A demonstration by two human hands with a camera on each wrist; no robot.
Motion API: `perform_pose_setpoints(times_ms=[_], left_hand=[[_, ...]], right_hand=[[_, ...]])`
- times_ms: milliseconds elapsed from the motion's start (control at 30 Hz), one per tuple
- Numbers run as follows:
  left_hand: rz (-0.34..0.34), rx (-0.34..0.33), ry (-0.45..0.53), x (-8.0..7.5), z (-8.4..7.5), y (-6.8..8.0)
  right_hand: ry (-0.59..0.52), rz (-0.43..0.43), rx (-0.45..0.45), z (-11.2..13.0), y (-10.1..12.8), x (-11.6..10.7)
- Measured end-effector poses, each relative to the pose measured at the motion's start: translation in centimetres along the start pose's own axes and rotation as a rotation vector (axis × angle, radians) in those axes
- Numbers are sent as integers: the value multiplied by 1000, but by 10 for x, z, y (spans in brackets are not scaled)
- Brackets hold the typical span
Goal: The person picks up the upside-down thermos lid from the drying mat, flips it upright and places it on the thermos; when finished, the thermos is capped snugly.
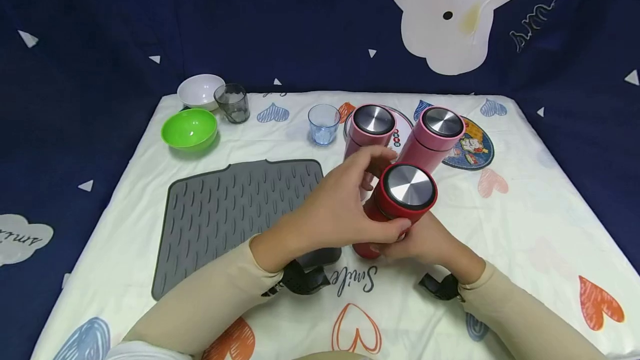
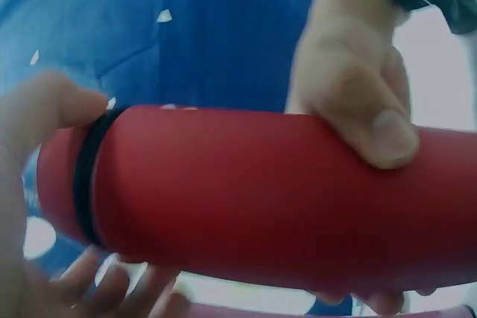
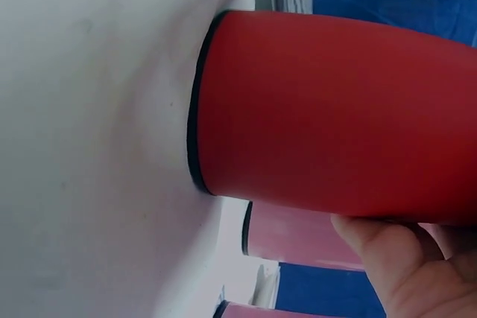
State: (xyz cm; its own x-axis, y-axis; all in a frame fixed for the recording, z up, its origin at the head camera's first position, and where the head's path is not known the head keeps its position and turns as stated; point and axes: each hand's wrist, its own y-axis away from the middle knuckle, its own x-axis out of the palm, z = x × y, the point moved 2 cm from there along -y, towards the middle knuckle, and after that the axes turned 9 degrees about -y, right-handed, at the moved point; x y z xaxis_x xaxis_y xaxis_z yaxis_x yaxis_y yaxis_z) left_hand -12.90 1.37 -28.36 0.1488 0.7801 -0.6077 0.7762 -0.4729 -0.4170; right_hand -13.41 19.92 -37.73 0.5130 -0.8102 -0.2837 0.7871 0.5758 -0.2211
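Right, both of your hands are on the tall red cylindrical flask with the brushed steel cap (image 1: 400,196), which stands near the front of the white heart-printed cloth (image 1: 525,221), base on the fabric and leaning a touch toward you. Your left hand (image 1: 345,204) curls round the upper body just below the lid, thumb across the front, fingers wrapped behind; your right hand (image 1: 425,240) closes round the lower body, thumb pressed on the red wall, as the left wrist view shows. By the look of it this flask is rigid and fairly hefty for its width, with a matte coating that should grip better than bare metal, though a smooth cylinder can still turn in the palm. Top-heavy and narrow-based, I'd judge it tips easily, so a hold at mid-body or lower is the safer one, and the cap end suits twisting. Look at it: deep red all over, a thin black ring (image 2: 86,176) where lid meets body, another black line at the foot, a shiny round steel disc on top. Just behind stand two pink flasks with steel caps (image 1: 372,126), close together, the nearer one almost touching your left fingers. Further off sit a small clear blue glass (image 1: 323,123) and a grey ridged silicone mat (image 1: 235,215).
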Motion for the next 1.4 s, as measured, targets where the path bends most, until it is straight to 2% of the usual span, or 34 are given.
perform_pose_setpoints(times_ms=[67, 133, 233, 333, 433, 500, 567, 700, 733, 800, 833, 900, 1033, 1133, 1200, 1267, 1400], left_hand=[[-5, -12, -20, -1, -1, 0], [-7, 5, -38, -1, -1, -1], [10, 24, 7, -3, 0, -1], [-13, 1, -34, -4, -3, 0], [-42, 10, -96, -1, -7, 1], [0, 10, -78, -1, -7, 1], [38, 6, -96, -1, -7, 1], [48, -16, -161, -1, -9, -3], [39, -14, -153, 0, -9, -3], [35, 8, -78, 1, -8, -3], [37, 24, -53, 1, -7, -3], [30, 47, -43, -1, -6, -2], [-10, 86, -54, -2, -7, -5], [-3, 93, 41, -4, -7, -8], [3, 80, 39, -5, -7, -9], [8, 49, -10, -5, -8, -9], [64, 10, -62, -6, -8, -9]], right_hand=[[2, 0, 0, 0, 0, 0], [8, 2, 0, 0, 0, 0], [5, 7, 7, 1, -1, 0], [-10, 18, 2, 1, 1, 1], [0, 11, 11, 6, 3, 1], [4, 11, 28, 6, 4, 1], [64, 8, 19, 5, 5, -1], [73, -3, -11, 2, 5, -5], [61, -5, -17, 2, 5, -4], [27, 1, -19, 2, 3, -3], [43, 3, -22, 2, 2, -2], [94, 6, -47, 2, 1, -2], [104, -9, -34, 3, -1, -3], [42, -7, 0, 5, -4, -4], [26, 1, 3, 5, -5, -4], [6, 1, 18, 5, -4, -3], [-21, 4, 35, 3, -2, -2]])
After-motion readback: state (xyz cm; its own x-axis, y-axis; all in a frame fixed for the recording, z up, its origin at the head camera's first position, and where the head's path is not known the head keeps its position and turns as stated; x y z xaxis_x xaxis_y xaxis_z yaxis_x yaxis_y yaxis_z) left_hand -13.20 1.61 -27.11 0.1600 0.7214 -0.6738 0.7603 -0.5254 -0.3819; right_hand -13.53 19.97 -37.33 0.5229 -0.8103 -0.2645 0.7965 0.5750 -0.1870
